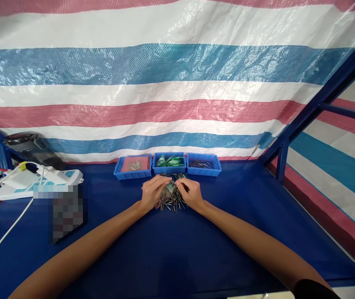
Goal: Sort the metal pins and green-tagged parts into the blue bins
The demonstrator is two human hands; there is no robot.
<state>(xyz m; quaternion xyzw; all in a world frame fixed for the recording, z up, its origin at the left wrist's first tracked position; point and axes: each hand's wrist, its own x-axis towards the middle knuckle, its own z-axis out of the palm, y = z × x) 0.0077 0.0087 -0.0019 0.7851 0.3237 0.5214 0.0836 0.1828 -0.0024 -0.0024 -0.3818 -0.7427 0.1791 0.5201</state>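
My left hand (152,192) and right hand (190,193) sit together, both pinched on a small packet (168,189) over the pin pile (173,203) on the table (171,253); I judge packing underway, next needing a fine single-pin pinch.

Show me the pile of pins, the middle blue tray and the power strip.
pile of pins (171,203): head view, on the loose pins at its near edge.
middle blue tray (168,170): head view, on its front wall.
power strip (70,176): head view, on its white right end.
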